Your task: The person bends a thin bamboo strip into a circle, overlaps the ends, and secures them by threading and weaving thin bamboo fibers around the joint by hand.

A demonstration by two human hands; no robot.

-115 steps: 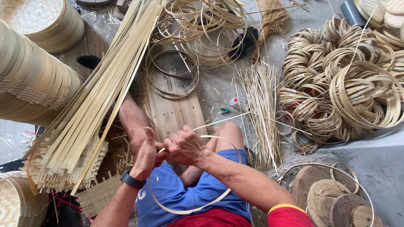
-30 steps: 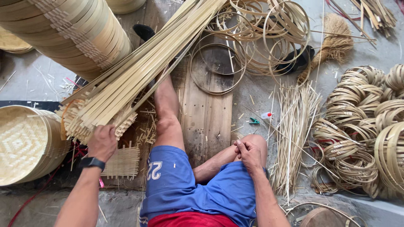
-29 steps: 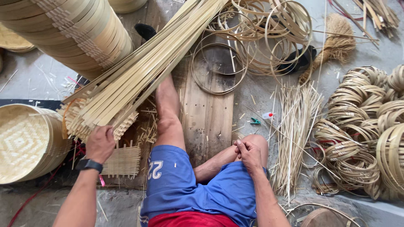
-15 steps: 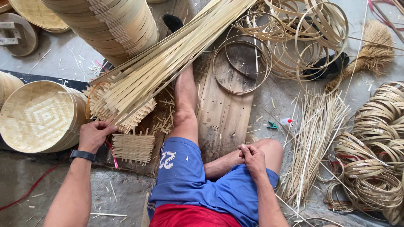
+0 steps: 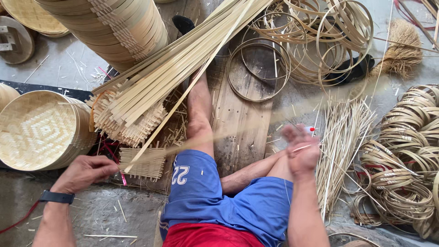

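My left hand (image 5: 84,173), with a black watch on the wrist, is pinched on the near end of a long flat bamboo strip (image 5: 228,137). The strip is motion-blurred and runs to the right across my legs. It lies below a big bundle of bamboo strips (image 5: 173,68) that slants up to the top of the view. My right hand (image 5: 299,148) is raised over my bent knee and is blurred. A thin pale sliver shows at its fingers, but its grip is unclear. A small woven mat piece (image 5: 141,162) lies beside my left hand.
A round woven basket (image 5: 39,130) sits at the left, below a tall stack of bamboo rims (image 5: 119,27). My leg rests on a wooden board (image 5: 242,123). Loose hoops (image 5: 320,41) lie at the top, thin splints (image 5: 343,137) and coiled rings (image 5: 407,151) at the right.
My left hand has come away from the bundle's end toward me, drawing one strip out. My right hand has lifted off my knee. The view has shifted left.
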